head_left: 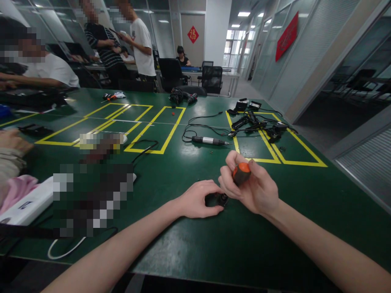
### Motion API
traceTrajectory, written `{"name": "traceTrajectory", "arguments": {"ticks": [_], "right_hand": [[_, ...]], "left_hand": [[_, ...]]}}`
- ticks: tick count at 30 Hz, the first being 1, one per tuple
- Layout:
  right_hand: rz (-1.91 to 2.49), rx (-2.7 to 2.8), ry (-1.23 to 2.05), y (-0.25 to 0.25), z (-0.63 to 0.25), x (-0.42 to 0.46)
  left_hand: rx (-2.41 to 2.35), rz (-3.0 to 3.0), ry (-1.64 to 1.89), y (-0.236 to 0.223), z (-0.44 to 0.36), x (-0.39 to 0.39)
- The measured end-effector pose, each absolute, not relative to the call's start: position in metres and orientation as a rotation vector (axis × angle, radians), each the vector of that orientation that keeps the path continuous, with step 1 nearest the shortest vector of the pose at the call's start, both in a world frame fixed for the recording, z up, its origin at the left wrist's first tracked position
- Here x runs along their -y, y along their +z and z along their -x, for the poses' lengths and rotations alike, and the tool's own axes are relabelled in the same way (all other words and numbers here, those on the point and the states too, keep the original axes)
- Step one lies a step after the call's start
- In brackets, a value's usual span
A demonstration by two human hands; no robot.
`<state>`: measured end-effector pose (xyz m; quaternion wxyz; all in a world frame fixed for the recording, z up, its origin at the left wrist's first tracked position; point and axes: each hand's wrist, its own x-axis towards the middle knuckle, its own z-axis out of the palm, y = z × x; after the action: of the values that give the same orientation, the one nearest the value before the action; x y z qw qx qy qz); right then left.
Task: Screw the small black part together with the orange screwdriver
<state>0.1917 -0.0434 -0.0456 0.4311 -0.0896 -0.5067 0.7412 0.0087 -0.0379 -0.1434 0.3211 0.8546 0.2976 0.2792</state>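
My right hand (255, 183) is closed around the orange and black handle of a screwdriver (242, 172), tilted with its lower end toward my left hand. Thumb and fingers of my left hand (201, 199) curl around a small black part (222, 200) on the green table. The screwdriver's tip is hidden behind my right fingers, so I cannot tell whether it touches the part. Beyond my hands lies an electric screwdriver (209, 141), black and silver, its cord trailing back. A few tiny pieces (211, 152), perhaps screws, lie just in front of it.
Black parts and cables (252, 121) are heaped at the back right, inside yellow tape (305, 164). A dark bundle (182, 96) sits at the far edge. A white box (30, 201) and another person's hand (12, 142) are on the left. Other people stand or sit beyond.
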Motion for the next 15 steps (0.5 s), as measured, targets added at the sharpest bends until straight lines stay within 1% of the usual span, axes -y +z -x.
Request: {"name": "traceTrajectory", "arguments": {"ticks": [7,15], "right_hand": [[0.241,1.264,1.895,-0.0446,-0.1912,0.0417],[0.280,1.294,1.866,-0.0465,-0.1923,0.0391]], "left_hand": [[-0.862,-2.237,0.713,-0.1430,-0.0082,0.0372],[-0.761,-2.243,0.760,-0.1426,-0.0074,0.0388]]}}
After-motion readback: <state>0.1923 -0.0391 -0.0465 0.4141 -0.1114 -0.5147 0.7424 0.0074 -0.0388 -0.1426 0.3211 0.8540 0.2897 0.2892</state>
